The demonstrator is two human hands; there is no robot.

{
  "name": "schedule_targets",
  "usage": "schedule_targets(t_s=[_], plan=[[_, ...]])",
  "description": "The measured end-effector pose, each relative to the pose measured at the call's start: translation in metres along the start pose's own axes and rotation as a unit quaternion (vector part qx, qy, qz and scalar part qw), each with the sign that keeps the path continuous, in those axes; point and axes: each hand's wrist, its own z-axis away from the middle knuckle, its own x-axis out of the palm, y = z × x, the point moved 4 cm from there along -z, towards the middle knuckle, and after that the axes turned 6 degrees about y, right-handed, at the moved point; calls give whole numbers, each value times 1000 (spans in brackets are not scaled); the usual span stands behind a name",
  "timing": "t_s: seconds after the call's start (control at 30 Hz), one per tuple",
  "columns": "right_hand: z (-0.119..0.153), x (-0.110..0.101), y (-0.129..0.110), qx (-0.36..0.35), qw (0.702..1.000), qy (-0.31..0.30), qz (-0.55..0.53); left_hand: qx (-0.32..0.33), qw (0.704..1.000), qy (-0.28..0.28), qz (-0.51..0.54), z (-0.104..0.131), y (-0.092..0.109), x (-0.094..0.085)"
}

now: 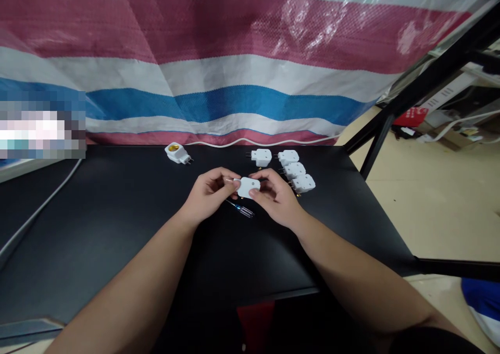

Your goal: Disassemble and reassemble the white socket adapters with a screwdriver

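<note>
Between my two hands is a white plug adapter (247,187), held above the black table with its metal prongs pointing left. My left hand (213,190) pinches its prong end, thumb on top. At the other end my right hand (277,195) grips it between thumb and fingers. A small screwdriver (242,209) with a clear handle lies on the table just below, its tip partly behind my left hand. Beyond my right hand sit several similar white adapters, one (261,157) apart and a cluster (295,170) beside it.
Farther left lies a white plug-in lamp socket (177,153) with a brass-coloured inside. A white cable (234,143) runs along the back edge of the black table (117,213), below a striped plastic sheet (219,101). Black metal frame bars (377,143) stand at the right.
</note>
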Motion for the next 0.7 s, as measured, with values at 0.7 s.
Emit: schedule_targets(t_s=[0.7], plan=[[11, 7, -29, -13, 930, -146, 338, -41, 997, 50, -38, -7, -14, -18]])
